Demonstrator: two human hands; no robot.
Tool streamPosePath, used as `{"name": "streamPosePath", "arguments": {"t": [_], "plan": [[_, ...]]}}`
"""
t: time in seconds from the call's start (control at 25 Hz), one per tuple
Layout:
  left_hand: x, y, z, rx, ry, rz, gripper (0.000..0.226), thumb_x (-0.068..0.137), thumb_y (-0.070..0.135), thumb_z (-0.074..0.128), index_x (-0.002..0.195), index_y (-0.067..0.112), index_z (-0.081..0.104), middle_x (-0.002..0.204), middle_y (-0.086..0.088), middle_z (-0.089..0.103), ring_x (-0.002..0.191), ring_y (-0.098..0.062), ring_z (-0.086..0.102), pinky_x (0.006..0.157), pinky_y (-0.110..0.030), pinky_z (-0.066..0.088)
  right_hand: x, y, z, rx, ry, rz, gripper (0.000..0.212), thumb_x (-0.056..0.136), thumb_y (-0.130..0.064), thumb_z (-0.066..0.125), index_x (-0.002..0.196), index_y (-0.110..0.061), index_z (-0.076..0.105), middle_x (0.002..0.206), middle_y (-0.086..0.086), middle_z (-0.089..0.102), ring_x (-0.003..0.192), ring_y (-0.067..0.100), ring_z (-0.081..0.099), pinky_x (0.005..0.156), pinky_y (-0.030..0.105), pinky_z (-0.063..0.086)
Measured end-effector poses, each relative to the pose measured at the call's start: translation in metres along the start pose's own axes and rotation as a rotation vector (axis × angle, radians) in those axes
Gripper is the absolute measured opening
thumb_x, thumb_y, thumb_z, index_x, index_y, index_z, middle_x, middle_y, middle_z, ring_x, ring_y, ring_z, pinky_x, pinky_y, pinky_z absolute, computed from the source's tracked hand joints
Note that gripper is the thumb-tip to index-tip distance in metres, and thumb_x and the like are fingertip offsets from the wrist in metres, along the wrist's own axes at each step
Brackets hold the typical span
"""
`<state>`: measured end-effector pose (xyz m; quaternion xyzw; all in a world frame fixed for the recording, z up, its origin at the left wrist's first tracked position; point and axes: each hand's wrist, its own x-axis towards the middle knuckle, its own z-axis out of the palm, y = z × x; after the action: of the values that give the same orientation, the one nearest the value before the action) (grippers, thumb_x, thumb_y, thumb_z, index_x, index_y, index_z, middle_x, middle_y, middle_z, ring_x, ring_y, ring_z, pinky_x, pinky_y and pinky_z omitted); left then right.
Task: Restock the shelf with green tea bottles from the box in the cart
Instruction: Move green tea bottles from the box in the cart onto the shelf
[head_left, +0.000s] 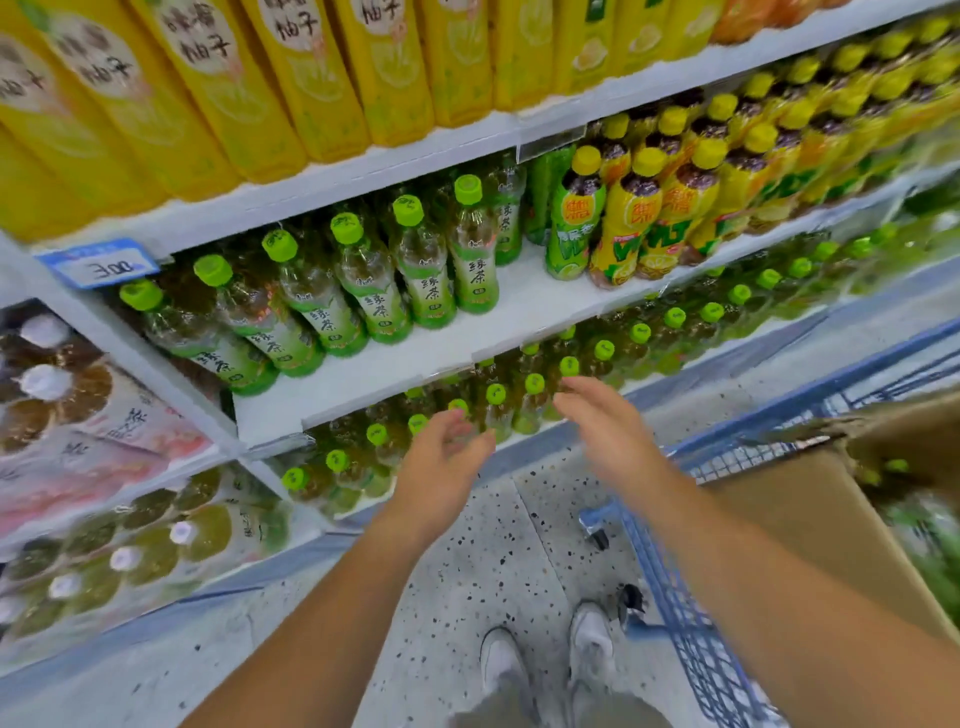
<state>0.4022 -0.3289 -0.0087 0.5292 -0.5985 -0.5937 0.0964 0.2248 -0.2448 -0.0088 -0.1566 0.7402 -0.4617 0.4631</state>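
Several green tea bottles (374, 280) with lime caps stand in a row at the back of the white middle shelf (415, 358), whose front is bare. More green tea bottles (496, 410) fill the shelf below. My left hand (441, 467) and my right hand (608, 426) hover empty in front of the lower shelf, fingers relaxed, palms facing each other. At the right a cardboard box (810, 519) sits in the blue wire cart (685, 623); green caps (896, 465) show inside it.
Yellow cartons (291, 88) fill the top shelf. Yellow-capped tea bottles (649, 218) stand to the right of the green tea. Large pale-capped bottles (78, 415) occupy the left bay. My white shoes (545, 660) stand on speckled floor beside the cart wheel (597, 535).
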Motion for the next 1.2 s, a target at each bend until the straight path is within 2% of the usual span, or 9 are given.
{"name": "streamPosePath", "arguments": {"t": [0.12, 0.24, 0.36, 0.52, 0.64, 0.72, 0.88, 1.04, 1.2], "plan": [[-0.039, 0.026, 0.01, -0.01, -0.013, 0.028, 0.053, 0.095, 0.042, 0.065, 0.143, 0.024, 0.049, 0.136, 0.009, 0.057, 0.119, -0.009, 0.055, 0.089, -0.025, 0.042, -0.055, -0.006, -0.027, 0.001, 0.059, 0.012, 0.048, 0.099, -0.039, 0.06, 0.145, -0.03, 0.051, 0.133, -0.01, 0.053, 0.125, 0.016, 0.053, 0.106, 0.041, 0.043], [-0.079, 0.046, 0.031, -0.01, -0.076, 0.061, 0.052, 0.096, 0.042, 0.063, 0.143, 0.023, 0.05, 0.136, 0.007, 0.057, 0.114, -0.007, 0.056, 0.08, -0.021, 0.045, -0.108, -0.006, -0.058, 0.006, 0.118, 0.037, 0.048, 0.1, -0.038, 0.06, 0.145, -0.028, 0.05, 0.136, -0.008, 0.054, 0.128, 0.017, 0.053, 0.11, 0.043, 0.042], [-0.114, 0.061, 0.064, 0.03, -0.151, 0.122, 0.054, 0.097, 0.041, 0.062, 0.145, 0.021, 0.047, 0.137, 0.007, 0.054, 0.113, -0.008, 0.054, 0.073, -0.014, 0.042, -0.153, 0.003, -0.095, 0.023, 0.227, 0.051, 0.047, 0.098, -0.036, 0.062, 0.143, -0.024, 0.054, 0.133, -0.005, 0.059, 0.12, 0.016, 0.057, 0.102, 0.037, 0.045], [-0.144, 0.072, 0.115, 0.064, -0.255, 0.191, 0.056, 0.098, 0.04, 0.063, 0.147, 0.02, 0.045, 0.143, 0.005, 0.051, 0.12, -0.012, 0.051, 0.086, -0.024, 0.042, -0.205, 0.022, -0.155, -0.027, 0.37, 0.1, 0.045, 0.097, -0.034, 0.064, 0.139, -0.02, 0.056, 0.131, -0.003, 0.059, 0.11, 0.015, 0.058, 0.08, 0.028, 0.046], [-0.159, 0.081, 0.162, 0.073, -0.362, 0.189, 0.054, 0.097, 0.042, 0.062, 0.145, 0.022, 0.047, 0.142, 0.006, 0.051, 0.117, -0.01, 0.052, 0.091, -0.032, 0.043, -0.235, 0.039, -0.203, -0.007, 0.451, 0.102, 0.04, 0.095, -0.03, 0.067, 0.133, -0.018, 0.061, 0.127, 0.001, 0.065, 0.11, 0.017, 0.062, 0.095, 0.034, 0.05], [-0.172, 0.089, 0.202, 0.077, -0.427, 0.2, 0.051, 0.098, 0.041, 0.061, 0.143, 0.021, 0.048, 0.139, 0.006, 0.052, 0.113, -0.009, 0.051, 0.089, -0.03, 0.044, -0.249, 0.05, -0.239, 0.004, 0.487, 0.107, 0.039, 0.095, -0.03, 0.067, 0.133, -0.018, 0.061, 0.125, 0.001, 0.065, 0.113, 0.017, 0.061, 0.103, 0.036, 0.047], [-0.192, 0.102, 0.287, 0.073, -0.474, 0.182, 0.048, 0.096, 0.039, 0.065, 0.138, 0.02, 0.051, 0.132, 0.004, 0.057, 0.102, -0.006, 0.054, 0.08, -0.023, 0.041, -0.259, 0.069, -0.313, -0.044, 0.511, 0.131, 0.04, 0.096, -0.032, 0.066, 0.133, -0.02, 0.06, 0.127, -0.001, 0.063, 0.116, 0.016, 0.059, 0.104, 0.034, 0.044], [-0.192, 0.113, 0.365, 0.127, -0.433, 0.139, 0.052, 0.093, 0.046, 0.066, 0.138, 0.024, 0.051, 0.129, 0.005, 0.058, 0.107, -0.008, 0.057, 0.088, -0.028, 0.043, -0.244, 0.087, -0.397, -0.123, 0.449, 0.183, 0.042, 0.097, -0.028, 0.065, 0.136, -0.016, 0.055, 0.125, 0.002, 0.06, 0.108, 0.015, 0.055, 0.09, 0.026, 0.039], [-0.182, 0.116, 0.445, 0.158, -0.343, 0.062, 0.054, 0.093, 0.044, 0.066, 0.14, 0.021, 0.051, 0.13, 0.004, 0.059, 0.109, -0.01, 0.057, 0.09, -0.025, 0.04, -0.204, 0.111, -0.491, -0.281, 0.345, 0.246, 0.049, 0.095, -0.03, 0.067, 0.14, -0.016, 0.054, 0.118, 0.0, 0.061, 0.111, 0.018, 0.058, 0.09, 0.025, 0.038]]}}
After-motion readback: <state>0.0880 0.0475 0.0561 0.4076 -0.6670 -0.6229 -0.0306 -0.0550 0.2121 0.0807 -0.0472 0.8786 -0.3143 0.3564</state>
